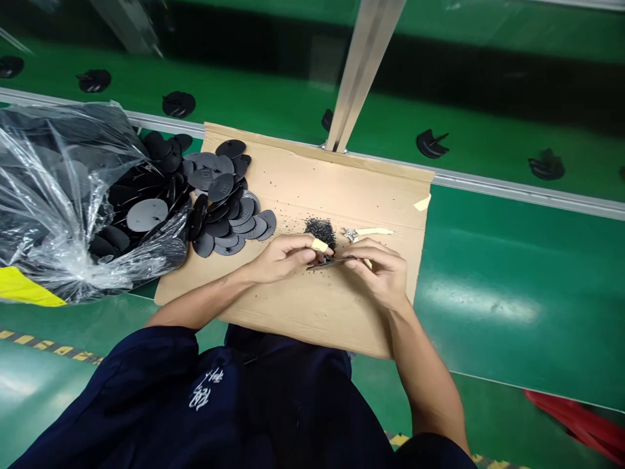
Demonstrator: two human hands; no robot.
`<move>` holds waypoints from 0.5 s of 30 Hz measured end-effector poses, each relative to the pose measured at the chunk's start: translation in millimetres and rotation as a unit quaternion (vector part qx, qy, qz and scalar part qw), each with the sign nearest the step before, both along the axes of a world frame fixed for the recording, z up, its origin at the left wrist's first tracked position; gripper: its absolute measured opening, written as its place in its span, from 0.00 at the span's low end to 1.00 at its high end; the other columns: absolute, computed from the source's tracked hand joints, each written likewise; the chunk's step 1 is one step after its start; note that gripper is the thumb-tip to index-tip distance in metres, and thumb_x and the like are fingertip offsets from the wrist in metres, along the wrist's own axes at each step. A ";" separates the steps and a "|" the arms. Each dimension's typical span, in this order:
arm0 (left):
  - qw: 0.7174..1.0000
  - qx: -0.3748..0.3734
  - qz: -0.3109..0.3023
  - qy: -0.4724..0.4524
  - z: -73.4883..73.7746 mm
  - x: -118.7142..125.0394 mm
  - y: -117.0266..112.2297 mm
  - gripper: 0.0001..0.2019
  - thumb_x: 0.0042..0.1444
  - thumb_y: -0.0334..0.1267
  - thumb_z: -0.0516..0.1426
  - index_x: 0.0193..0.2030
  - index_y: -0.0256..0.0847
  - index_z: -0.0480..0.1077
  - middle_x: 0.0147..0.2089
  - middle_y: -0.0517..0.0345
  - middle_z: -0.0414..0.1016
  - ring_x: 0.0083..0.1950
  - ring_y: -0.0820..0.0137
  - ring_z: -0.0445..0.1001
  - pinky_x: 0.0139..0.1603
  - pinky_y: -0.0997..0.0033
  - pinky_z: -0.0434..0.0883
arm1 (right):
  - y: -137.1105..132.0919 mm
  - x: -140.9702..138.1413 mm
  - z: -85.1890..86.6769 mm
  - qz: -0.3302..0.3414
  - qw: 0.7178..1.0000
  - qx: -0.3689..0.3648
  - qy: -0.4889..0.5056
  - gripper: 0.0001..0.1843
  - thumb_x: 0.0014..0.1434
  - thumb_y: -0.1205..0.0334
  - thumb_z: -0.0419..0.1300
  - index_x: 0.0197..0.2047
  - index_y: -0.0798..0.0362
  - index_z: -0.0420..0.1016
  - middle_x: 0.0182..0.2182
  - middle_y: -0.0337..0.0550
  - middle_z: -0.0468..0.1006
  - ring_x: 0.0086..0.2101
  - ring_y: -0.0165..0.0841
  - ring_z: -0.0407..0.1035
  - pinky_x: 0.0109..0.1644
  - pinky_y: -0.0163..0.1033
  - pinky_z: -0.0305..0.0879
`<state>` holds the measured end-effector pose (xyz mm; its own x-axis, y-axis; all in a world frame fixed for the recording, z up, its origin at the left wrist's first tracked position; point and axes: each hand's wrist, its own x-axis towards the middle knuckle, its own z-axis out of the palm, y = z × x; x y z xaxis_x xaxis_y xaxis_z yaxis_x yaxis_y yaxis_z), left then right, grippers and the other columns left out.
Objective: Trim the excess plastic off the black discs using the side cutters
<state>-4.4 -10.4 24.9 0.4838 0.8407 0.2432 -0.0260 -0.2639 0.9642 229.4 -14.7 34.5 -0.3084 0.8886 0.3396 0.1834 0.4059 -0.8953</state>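
A thin black plastic disc is held nearly edge-on above the cardboard. My right hand pinches its right end between thumb and fingers. My left hand, with yellow tape round one finger, has thumb and finger closed at the disc's left end. Just beyond the fingers lies a heap of small black plastic bits. Pliers or nippers with pale yellow handles rest close to my right hand, which partly covers them. Several loose black discs are piled to the left.
A clear plastic bag full of black discs bulges at the left. The cardboard sheet lies on the green table. A metal post rises at the back. Curved black parts sit on the green surface beyond the rail.
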 end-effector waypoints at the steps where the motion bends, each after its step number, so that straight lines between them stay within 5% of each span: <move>1: 1.000 0.005 0.006 -0.003 0.4 0.6 0.6 0.19 0.68 0.52 0.57 0.46 0.39 0.80 0.40 0.50 0.81 0.39 0.70 0.78 0.41 0.70 0.75 | 0.1 -0.1 0.1 0.003 1.000 -0.011 0.006 0.07 0.64 0.56 0.67 0.38 0.49 0.84 0.34 0.45 0.84 0.33 0.36 0.77 0.38 0.43 0.74; 7: 0.999 0.029 -0.008 -0.022 1.6 5.5 -2.6 0.14 0.64 0.48 0.63 0.40 0.38 0.79 0.41 0.48 0.82 0.43 0.68 0.79 0.46 0.68 0.76 | -5.2 -6.2 -0.2 0.031 0.999 -0.033 0.030 0.10 0.62 0.54 0.69 0.45 0.48 0.84 0.39 0.46 0.83 0.34 0.34 0.74 0.37 0.42 0.75; 15: 0.998 -0.013 -0.048 -0.047 2.0 6.0 -6.6 0.13 0.64 0.47 0.63 0.40 0.38 0.79 0.37 0.50 0.81 0.39 0.70 0.80 0.41 0.73 0.75 | -6.0 -5.2 -0.6 0.080 0.995 -0.021 0.061 0.06 0.64 0.57 0.68 0.38 0.48 0.85 0.36 0.44 0.79 0.38 0.35 0.75 0.42 0.45 0.77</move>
<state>1.6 -17.0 26.9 0.5385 0.7978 0.2712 -0.1416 -0.2315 0.9625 224.1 -20.7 33.9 -0.4060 0.8457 0.3465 0.0093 0.3829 -0.9237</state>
